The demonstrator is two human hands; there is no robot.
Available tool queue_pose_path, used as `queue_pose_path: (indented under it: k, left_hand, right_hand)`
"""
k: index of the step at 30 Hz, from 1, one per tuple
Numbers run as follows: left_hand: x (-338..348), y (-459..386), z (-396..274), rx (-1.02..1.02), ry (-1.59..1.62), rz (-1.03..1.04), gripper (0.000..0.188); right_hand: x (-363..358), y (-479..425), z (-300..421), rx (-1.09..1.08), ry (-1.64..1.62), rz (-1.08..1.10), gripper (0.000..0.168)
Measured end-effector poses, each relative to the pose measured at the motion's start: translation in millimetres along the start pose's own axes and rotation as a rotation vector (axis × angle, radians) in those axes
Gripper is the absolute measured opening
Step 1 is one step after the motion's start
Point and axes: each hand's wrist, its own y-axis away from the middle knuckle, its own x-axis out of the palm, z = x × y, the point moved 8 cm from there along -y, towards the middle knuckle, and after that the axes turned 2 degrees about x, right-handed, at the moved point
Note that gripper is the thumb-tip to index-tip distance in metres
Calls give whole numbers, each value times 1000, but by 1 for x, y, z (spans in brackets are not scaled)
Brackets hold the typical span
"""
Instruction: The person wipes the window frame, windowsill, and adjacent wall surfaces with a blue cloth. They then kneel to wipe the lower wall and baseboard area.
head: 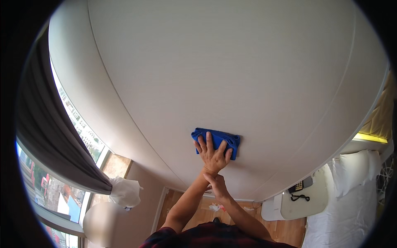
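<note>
A folded blue cloth (232,139) lies flat against a large pale wall panel (229,77). My left hand (214,155) presses on the cloth with its fingers spread, the fingertips over the folds. Just below, my right hand (217,184) is at my left wrist, its thumb against the wrist; part of its fingers is hidden behind the left forearm. Both forearms reach up from a dark checked shirt at the bottom.
At left are a dark curtain (59,117), a window and a white cloth bundle (125,192). At lower right, a telephone (299,186) stands on a bedside table (305,204) beside a bed with white pillows (353,170). Crumpled litter (214,207) lies on the wooden floor (201,214).
</note>
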Motion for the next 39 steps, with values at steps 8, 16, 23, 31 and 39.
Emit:
queue_pose_path:
  k: [8,16,23,31,39]
  left_hand:
    - [-56,-180,22,-18,-5,-54,34]
    - [-42,-95,69,-59,-58,21,50]
    - [-24,-4,97,-73,-39,-4,40]
    - [-80,-172,112,-3,-107,-60,51]
    - [-54,-44,153,-101,-100,-17,49]
  right_hand:
    - [69,-22,135,-457,129,143,41]
    - [80,-36,59,-293,208,102,48]
    - [76,-34,-5,33,37,85,43]
    - [150,-56,113,-379,121,302,47]
    - [131,-69,-1,-47,227,281,47]
